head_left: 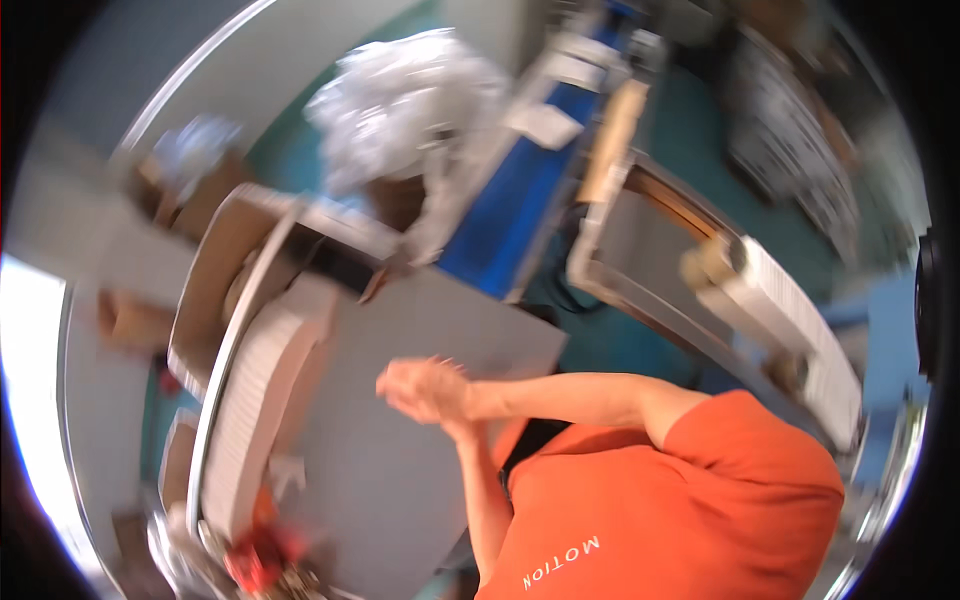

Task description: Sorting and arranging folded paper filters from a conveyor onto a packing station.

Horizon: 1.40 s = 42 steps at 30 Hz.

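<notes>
Over the grey tabletop (390,490), my two hands are brought together, one overlapping the other. My right hand (436,386) comes in from the right across my orange shirt. My left hand (404,402) is partly covered by it, its forearm rising from below. Motion smears the fingers of both, and whatever might be between them cannot be made out. Closest on the left is a long row of stacked white flat pieces (262,400), apart from the hands.
A blue conveyor belt (515,215) runs away beyond the table, white pieces on it. Left of it sits a heap of clear plastic bags (410,100). Cardboard boxes (215,245) line the left edge. Another white stack (790,310) stands right; a blurred red item (255,560) lies front left.
</notes>
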Each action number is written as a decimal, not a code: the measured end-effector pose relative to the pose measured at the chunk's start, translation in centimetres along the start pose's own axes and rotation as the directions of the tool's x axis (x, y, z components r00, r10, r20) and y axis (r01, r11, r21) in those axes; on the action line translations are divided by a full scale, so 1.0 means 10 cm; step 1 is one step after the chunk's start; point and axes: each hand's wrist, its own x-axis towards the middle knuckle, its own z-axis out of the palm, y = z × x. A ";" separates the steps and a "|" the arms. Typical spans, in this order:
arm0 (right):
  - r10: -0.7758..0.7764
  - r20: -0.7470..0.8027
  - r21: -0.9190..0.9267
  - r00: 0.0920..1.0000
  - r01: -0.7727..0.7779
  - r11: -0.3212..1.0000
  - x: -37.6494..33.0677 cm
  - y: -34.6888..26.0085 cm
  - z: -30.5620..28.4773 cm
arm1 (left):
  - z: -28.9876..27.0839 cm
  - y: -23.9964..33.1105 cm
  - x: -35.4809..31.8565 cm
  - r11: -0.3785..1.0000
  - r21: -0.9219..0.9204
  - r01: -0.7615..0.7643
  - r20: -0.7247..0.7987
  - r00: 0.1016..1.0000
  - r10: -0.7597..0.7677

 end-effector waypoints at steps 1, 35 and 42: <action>0.065 0.375 -0.715 0.925 0.243 0.655 -0.30 -0.16 -0.11 | 0.03 0.02 0.09 0.688 0.683 -0.243 0.144 0.969 0.200; 0.472 -0.856 0.276 -0.212 -0.959 0.070 -6.80 -0.73 -6.29 | 4.03 -1.94 -0.76 0.188 0.921 -0.341 0.141 -0.157 -0.977; 0.697 -0.673 0.112 -0.247 -0.966 -0.234 -6.72 -0.75 -6.44 | 4.03 -2.24 -0.88 0.228 0.950 -0.213 0.243 0.044 -0.969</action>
